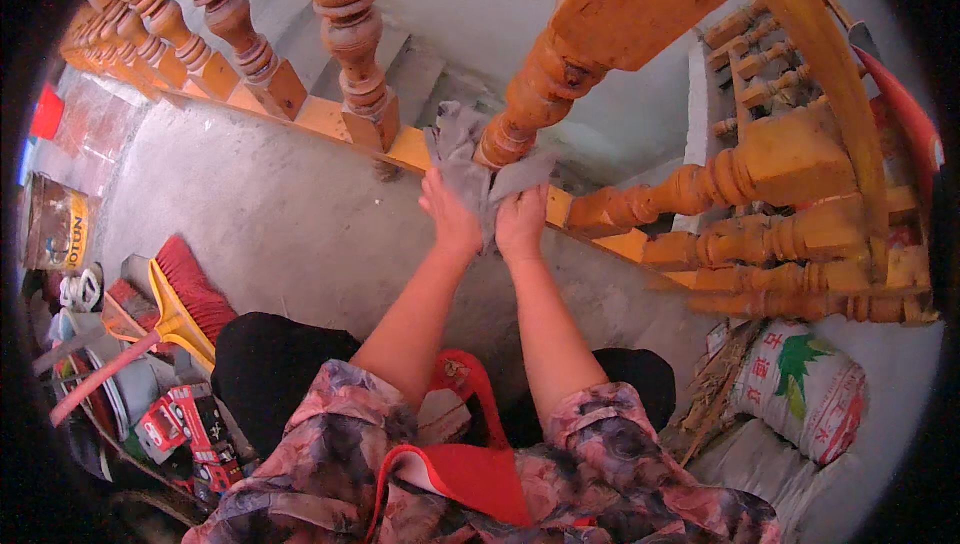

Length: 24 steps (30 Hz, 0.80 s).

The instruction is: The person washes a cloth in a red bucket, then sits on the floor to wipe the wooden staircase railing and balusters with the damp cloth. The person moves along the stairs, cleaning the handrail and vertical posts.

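A grey cloth (pixel 469 169) is wrapped about the lower end of a turned wooden baluster (pixel 536 90). My left hand (pixel 452 215) grips the cloth on the left side of that baluster, fingers partly covered. On the other side, my right hand (pixel 523 218) is closed on a bunched end of the same cloth. Both hands are low, close to the wooden bottom rail (pixel 410 146). The cloth's far edge sticks out behind the baluster, and the fingertips within its folds are hidden.
More balusters (pixel 360 56) line the rail, with concrete stairs (pixel 330 68) beyond. A curved handrail (pixel 840 79) arches at the right. To the left lie a red-bristled broom (pixel 191 293), a paint bucket (pixel 56 221) and a toy truck (pixel 199 424). A stuffed sack (pixel 799 386) rests at the right.
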Available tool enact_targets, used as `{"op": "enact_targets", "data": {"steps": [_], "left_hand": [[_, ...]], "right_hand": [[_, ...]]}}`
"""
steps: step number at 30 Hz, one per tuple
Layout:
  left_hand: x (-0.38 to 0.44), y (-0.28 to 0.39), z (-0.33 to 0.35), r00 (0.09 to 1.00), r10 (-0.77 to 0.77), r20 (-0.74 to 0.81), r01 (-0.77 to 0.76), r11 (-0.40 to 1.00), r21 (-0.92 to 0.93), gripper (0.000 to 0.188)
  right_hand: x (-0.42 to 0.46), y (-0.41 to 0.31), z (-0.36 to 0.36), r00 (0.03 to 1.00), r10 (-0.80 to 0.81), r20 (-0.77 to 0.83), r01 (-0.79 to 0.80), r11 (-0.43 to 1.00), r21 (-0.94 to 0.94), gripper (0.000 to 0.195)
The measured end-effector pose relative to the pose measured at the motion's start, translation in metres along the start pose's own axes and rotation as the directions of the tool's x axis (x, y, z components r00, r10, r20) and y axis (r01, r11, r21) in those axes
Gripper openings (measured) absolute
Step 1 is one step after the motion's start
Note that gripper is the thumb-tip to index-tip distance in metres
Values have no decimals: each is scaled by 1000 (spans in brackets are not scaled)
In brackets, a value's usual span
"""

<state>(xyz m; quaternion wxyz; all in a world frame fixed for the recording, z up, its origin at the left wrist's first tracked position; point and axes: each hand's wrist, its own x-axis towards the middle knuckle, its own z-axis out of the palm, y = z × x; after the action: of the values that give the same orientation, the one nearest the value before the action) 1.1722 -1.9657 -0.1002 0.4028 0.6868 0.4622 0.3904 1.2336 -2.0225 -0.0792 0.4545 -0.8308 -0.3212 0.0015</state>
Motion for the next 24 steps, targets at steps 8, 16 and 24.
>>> {"op": "enact_targets", "data": {"steps": [8,16,24], "left_hand": [[24,51,-24,979,201,-39,-205,959,-194,50],[24,14,13,987,151,-62,-162,960,-229,40],[17,41,26,963,199,-182,-234,952,-198,36]], "right_hand": [[26,-8,-20,986,126,112,-156,932,326,45],[15,17,-2,995,59,83,-81,951,299,42],[9,36,-7,932,-81,353,-283,444,850,39]]}}
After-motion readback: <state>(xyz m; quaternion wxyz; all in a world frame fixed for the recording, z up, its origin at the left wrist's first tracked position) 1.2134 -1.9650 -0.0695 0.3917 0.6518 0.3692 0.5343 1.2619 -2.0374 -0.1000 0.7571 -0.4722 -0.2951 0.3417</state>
